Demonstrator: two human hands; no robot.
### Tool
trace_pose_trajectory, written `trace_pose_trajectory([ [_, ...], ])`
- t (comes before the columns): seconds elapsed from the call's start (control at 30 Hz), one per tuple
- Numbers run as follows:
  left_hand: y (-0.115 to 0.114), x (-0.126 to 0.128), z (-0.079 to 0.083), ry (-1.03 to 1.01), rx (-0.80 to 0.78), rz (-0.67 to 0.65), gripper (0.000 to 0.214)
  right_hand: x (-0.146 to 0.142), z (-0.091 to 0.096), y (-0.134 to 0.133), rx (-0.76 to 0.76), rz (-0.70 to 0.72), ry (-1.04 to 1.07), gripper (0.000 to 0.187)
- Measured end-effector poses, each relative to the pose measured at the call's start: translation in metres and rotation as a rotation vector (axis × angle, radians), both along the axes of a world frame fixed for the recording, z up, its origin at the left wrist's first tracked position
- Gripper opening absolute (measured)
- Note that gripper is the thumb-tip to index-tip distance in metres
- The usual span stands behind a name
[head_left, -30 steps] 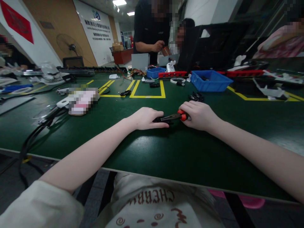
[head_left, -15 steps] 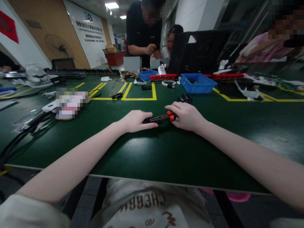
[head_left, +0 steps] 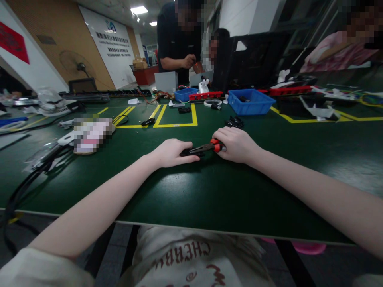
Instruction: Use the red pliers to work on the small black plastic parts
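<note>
Bin [head_left: 253, 109] beyond right hand [head_left: 237, 144], which grips pliers [head_left: 206, 148], holds dark pieces [head_left: 244, 99]; left hand [head_left: 172, 154] pinches a black part [head_left: 185, 152].

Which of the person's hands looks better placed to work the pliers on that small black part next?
Probably the right hand: it already grips the red-handled pliers, whose tips point toward the small black part. The left hand is occupied holding that part.
</note>
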State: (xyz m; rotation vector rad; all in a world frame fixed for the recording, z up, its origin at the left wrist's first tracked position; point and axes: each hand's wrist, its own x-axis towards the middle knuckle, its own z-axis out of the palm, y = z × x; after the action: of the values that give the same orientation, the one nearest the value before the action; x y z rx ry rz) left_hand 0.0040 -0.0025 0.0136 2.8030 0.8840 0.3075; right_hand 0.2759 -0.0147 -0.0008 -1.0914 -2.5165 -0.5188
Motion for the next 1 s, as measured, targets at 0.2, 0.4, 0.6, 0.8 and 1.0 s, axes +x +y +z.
trace_pose_trajectory([
  [0.2,0.0021,-0.0011,-0.0024,-0.068,-0.077,0.016,0.05,-0.0008,0.0009,-0.0009,-0.015,-0.012,-0.003,0.017],
  [0.4,0.0031,-0.0021,-0.0019,-0.075,-0.086,-0.005,0.05,-0.0008,0.0022,-0.0015,-0.002,-0.016,-0.025,0.02],
  [0.6,0.0034,-0.0014,-0.0016,-0.044,-0.039,-0.02,0.051,0.0009,0.0004,-0.0007,0.016,-0.021,0.027,0.021],
  [0.8,0.0036,-0.001,-0.0025,-0.024,0.036,-0.047,0.052,0.0022,-0.0008,0.0,0.041,-0.013,0.053,0.02],
  [1.0,0.0025,0.0009,-0.0018,0.031,0.13,-0.049,0.047,0.0039,-0.0002,0.0007,0.06,0.017,0.074,0.021],
])
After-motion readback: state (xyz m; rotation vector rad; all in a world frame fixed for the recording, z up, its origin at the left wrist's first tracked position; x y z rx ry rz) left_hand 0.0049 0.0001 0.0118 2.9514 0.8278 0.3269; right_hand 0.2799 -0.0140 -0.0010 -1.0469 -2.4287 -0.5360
